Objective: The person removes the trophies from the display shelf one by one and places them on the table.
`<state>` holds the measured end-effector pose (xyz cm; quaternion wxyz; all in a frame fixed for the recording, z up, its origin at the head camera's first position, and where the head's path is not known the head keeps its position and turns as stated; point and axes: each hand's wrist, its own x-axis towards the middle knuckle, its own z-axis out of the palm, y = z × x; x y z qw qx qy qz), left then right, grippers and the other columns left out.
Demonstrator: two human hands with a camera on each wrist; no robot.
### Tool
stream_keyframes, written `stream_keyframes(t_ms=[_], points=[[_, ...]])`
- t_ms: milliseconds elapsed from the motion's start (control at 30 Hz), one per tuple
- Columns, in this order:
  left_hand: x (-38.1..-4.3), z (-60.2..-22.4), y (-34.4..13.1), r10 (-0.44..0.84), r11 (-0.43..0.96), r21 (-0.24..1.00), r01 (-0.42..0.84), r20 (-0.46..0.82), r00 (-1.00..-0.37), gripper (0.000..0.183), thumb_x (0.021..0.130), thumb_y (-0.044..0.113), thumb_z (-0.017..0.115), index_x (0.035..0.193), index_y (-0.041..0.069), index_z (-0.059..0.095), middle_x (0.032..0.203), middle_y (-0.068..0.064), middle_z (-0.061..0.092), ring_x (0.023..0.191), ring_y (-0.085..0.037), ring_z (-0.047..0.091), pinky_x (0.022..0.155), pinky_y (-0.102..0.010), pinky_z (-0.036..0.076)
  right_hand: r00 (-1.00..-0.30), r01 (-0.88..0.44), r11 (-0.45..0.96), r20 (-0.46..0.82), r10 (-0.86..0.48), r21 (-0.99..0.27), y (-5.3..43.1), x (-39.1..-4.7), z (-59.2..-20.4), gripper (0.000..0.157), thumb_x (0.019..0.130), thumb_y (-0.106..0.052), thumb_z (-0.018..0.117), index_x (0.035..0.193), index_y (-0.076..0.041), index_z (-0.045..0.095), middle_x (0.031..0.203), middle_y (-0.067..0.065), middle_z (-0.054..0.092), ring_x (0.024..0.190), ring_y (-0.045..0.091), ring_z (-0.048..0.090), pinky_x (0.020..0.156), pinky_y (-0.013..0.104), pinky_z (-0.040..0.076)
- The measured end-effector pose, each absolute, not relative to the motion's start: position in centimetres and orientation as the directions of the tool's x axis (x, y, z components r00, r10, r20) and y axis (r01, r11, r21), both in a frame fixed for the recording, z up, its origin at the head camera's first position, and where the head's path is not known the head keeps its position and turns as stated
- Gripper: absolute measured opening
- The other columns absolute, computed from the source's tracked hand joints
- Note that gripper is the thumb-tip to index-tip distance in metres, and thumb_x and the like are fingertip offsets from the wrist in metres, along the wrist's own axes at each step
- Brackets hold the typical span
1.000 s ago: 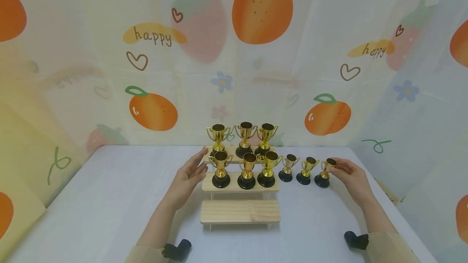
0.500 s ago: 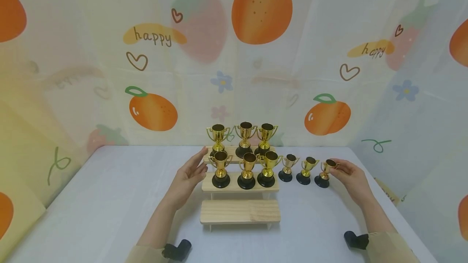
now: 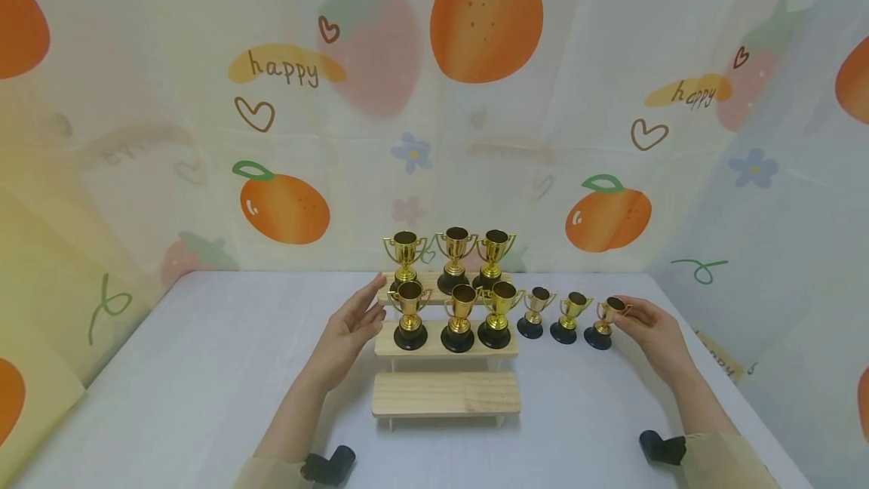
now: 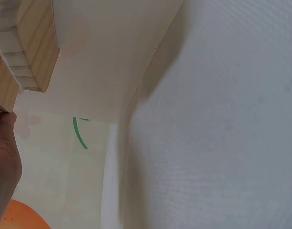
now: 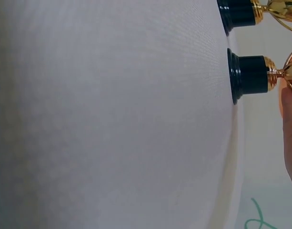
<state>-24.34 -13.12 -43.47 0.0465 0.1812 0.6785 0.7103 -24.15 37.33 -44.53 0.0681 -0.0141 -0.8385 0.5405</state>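
In the head view my right hand [image 3: 652,330] pinches the upper right side of a small gold trophy cup [image 3: 603,321], thumb in front. That trophy stands upright with its black base [image 5: 250,75] on the table. Two like trophies stand left of it, a gold trophy [image 3: 570,315] and a paler trophy [image 3: 535,312]. My left hand [image 3: 349,330] touches the left end of the top shelf [image 3: 428,279] with extended fingers. In the left wrist view a digit of the left hand [image 4: 5,160] meets a wooden board's end [image 4: 4,88].
The wooden stand has three steps. Three trophies, including a back trophy [image 3: 457,255], stand on the top step, and three more, including a front trophy [image 3: 462,315], on the middle step [image 3: 434,349]. The bottom step [image 3: 441,395] is bare wood. Behind the white table [image 3: 204,368] hangs a printed cloth [image 3: 475,112].
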Motion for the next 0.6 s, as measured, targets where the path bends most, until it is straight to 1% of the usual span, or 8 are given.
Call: stream_keyframes(t_ms=[100,233,300,433,533,600], points=[[-24.34,-43.49,-13.12,0.313,-0.076,0.981,0.181,0.196,-0.929,0.069,0.096,-0.009,0.046,0.156,0.02,0.029,0.168,0.005,0.015,0.151,-0.028,0.028,0.112,-0.011,0.04,-0.991,-0.043,0.41,0.092,0.101,-0.911,37.25,-24.1,-44.48,0.053,0.095,-0.032,0.065,0.137,-0.004,0.051,0.099,-0.034,0.06,0.091,-0.008,0.055,0.081,0.003,0.051],[-24.34,-43.51,-13.14,0.316,-0.077,0.98,0.181,0.196,-0.928,0.069,0.096,-0.009,0.046,0.156,0.02,0.029,0.168,0.005,0.015,0.151,-0.028,0.027,0.112,-0.011,0.04,-0.992,-0.041,0.383,0.085,0.098,-0.923,37.18,-24.12,-44.43,0.048,0.095,-0.029,0.066,0.136,-0.008,0.053,0.1,-0.034,0.06,0.092,-0.007,0.056,0.081,0.002,0.052],[-24.3,-43.49,-13.16,0.316,-0.08,0.98,0.182,0.198,-0.928,0.069,0.096,-0.009,0.046,0.156,0.02,0.029,0.168,0.005,0.015,0.151,-0.028,0.028,0.112,-0.011,0.04,-0.992,-0.041,0.365,0.082,0.096,-0.93,37.15,-24.15,-44.39,0.048,0.095,-0.027,0.066,0.137,-0.009,0.053,0.101,-0.034,0.06,0.093,-0.006,0.056,0.081,0.002,0.052],[-24.31,-43.51,-13.17,0.316,-0.087,0.98,0.181,0.199,-0.928,0.069,0.096,-0.009,0.046,0.156,0.019,0.029,0.168,0.005,0.014,0.151,-0.028,0.027,0.112,-0.011,0.04,-0.99,-0.036,0.376,0.084,0.113,-0.926,37.08,-24.16,-44.33,0.054,0.094,-0.028,0.068,0.14,-0.007,0.05,0.102,-0.035,0.058,0.094,-0.009,0.055,0.081,0.002,0.052],[-24.37,-43.51,-13.18,0.319,-0.089,0.98,0.179,0.199,-0.927,0.069,0.096,-0.009,0.046,0.156,0.018,0.029,0.168,0.004,0.014,0.151,-0.028,0.027,0.112,-0.01,0.04,-0.985,-0.047,0.406,0.11,0.133,-0.913,37.09,-24.1,-44.3,0.059,0.093,-0.029,0.068,0.142,-0.004,0.048,0.105,-0.037,0.054,0.097,-0.014,0.052,0.082,0.0,0.051],[-24.41,-43.46,-13.18,0.32,-0.091,0.979,0.182,0.201,-0.926,0.069,0.096,-0.009,0.046,0.156,0.018,0.028,0.169,0.003,0.014,0.151,-0.029,0.026,0.112,-0.011,0.04,-0.98,-0.07,0.392,0.136,0.144,-0.917,37.11,-24.07,-44.27,0.06,0.093,-0.026,0.069,0.142,-0.001,0.046,0.109,-0.037,0.053,0.1,-0.017,0.053,0.083,-0.001,0.051]])
